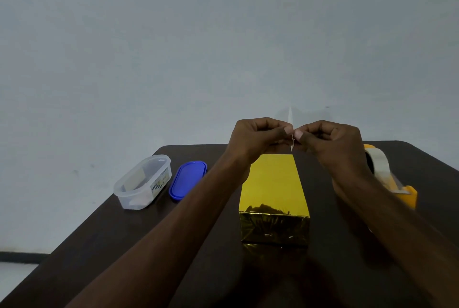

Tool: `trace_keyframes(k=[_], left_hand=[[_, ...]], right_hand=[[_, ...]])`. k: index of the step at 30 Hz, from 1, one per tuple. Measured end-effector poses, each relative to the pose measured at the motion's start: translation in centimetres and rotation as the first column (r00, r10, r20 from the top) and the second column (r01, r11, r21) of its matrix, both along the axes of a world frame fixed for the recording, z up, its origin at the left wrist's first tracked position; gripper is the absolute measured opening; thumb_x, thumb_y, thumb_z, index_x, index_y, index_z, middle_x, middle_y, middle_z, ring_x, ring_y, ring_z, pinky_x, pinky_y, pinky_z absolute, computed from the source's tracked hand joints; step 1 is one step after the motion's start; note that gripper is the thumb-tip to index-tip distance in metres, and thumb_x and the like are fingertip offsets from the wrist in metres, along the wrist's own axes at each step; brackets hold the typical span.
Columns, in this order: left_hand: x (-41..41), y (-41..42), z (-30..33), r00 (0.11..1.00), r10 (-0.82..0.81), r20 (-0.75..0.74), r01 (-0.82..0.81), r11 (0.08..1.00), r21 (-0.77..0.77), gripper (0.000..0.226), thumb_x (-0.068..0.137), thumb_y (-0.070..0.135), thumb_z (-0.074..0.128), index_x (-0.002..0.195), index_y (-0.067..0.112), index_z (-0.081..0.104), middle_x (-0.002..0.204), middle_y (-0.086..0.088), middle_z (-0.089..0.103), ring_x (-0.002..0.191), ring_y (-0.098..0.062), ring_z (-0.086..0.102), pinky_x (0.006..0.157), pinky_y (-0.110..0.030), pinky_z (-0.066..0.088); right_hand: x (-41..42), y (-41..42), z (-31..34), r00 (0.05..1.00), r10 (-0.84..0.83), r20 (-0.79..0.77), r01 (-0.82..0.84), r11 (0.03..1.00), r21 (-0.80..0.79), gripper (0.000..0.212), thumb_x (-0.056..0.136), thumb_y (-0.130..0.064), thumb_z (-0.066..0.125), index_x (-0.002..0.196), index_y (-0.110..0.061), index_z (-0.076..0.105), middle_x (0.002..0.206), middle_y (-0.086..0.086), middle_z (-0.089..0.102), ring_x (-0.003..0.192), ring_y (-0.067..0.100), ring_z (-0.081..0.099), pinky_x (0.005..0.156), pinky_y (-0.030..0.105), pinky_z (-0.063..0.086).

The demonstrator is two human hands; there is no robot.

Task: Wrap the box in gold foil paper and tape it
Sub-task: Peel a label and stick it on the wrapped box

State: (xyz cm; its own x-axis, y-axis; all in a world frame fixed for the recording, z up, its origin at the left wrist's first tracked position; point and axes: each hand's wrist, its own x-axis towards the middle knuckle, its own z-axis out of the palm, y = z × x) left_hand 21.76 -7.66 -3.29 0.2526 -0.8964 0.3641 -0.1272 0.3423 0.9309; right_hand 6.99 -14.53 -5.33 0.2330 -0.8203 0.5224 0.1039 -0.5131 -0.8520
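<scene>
Both ends of a tape strip [291,133] are pinched by the left hand [255,137] and right hand [332,141] above the box [274,198]; it should be kept taut and untwisted before being pressed onto the seam.

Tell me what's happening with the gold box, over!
Both hands, left hand and right hand, pinch a tape strip above the gold-wrapped box. Nothing in the way.

box [273,183]: I see shiny gold foil, bright yellow on top, with dark crinkled reflections on the near face
worktop [124,245]: dark brown from my view
lid [188,180]: solid blue
container [142,181]: clear, with a white label bearing small dark marks
tape dispenser [407,194]: orange-yellow, carrying a pale translucent roll
tape strip [290,119]: whitish, translucent
wall [173,46]: plain pale grey
</scene>
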Motion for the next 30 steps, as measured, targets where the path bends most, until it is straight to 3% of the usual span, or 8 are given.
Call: trace_keyframes(k=[5, 10, 21, 26, 30], left_hand=[[-0.2, 0.0, -0.2, 1.0, 0.022, -0.002, -0.022, 1.0, -0.016, 0.021, 0.088, 0.008, 0.068, 0.103, -0.006, 0.07, 0.094, -0.023, 0.071, 0.083, -0.026, 0.072, 0.081, -0.038, 0.06], [-0.5, -0.4, -0.6, 0.998, 0.062, 0.005, -0.061, 0.997, -0.052, 0.019, 0.088, 0.007, 0.068, 0.102, -0.005, 0.071, 0.095, -0.024, 0.072, 0.089, -0.035, 0.071, 0.082, -0.041, 0.059], [-1.0, -0.8, -1.2, 0.993, 0.109, 0.049, -0.104, 0.99, -0.1, 0.016, 0.09, 0.006, 0.065, 0.103, 0.0, 0.072, 0.089, -0.013, 0.073, 0.075, -0.014, 0.071, 0.069, -0.024, 0.057], [-1.1, -0.8, -1.6, 0.992, 0.115, 0.046, -0.109, 0.989, -0.103, 0.017, 0.09, 0.009, 0.065, 0.105, 0.003, 0.072, 0.095, -0.014, 0.074, 0.085, -0.019, 0.072, 0.079, -0.032, 0.059], [-0.9, -0.5, -1.2, 0.999, 0.046, 0.009, -0.045, 0.997, -0.068, 0.022, 0.091, 0.006, 0.064, 0.11, -0.004, 0.069, 0.102, -0.022, 0.072, 0.094, -0.033, 0.07, 0.085, -0.04, 0.058]], right_hand=[[0.0, 0.0, -0.1, 1.0, -0.006, 0.009, 0.006, 1.0, 0.014, 0.003, 0.085, -0.014, 0.074, 0.083, -0.017, 0.075, 0.078, 0.004, 0.075, 0.076, 0.018, 0.073, 0.072, 0.03, 0.056], [0.1, -0.2, -0.3, 1.0, 0.005, 0.024, -0.006, 0.999, 0.049, 0.001, 0.085, -0.013, 0.074, 0.086, -0.014, 0.075, 0.081, 0.008, 0.075, 0.079, 0.023, 0.074, 0.081, 0.039, 0.059], [0.1, -0.2, -0.3, 0.992, 0.076, 0.099, -0.091, 0.983, 0.161, 0.005, 0.084, -0.01, 0.073, 0.087, -0.006, 0.074, 0.083, 0.013, 0.075, 0.076, 0.025, 0.075, 0.084, 0.039, 0.059], [0.0, -0.4, -0.5, 0.991, 0.094, 0.098, -0.11, 0.978, 0.175, 0.008, 0.085, -0.011, 0.072, 0.09, -0.005, 0.074, 0.084, 0.017, 0.074, 0.079, 0.029, 0.074, 0.086, 0.04, 0.058], [-0.1, -0.7, -0.5, 0.992, 0.088, 0.089, -0.102, 0.98, 0.172, 0.012, 0.086, -0.011, 0.071, 0.093, -0.002, 0.073, 0.085, 0.018, 0.074, 0.078, 0.028, 0.074, 0.083, 0.037, 0.058]])
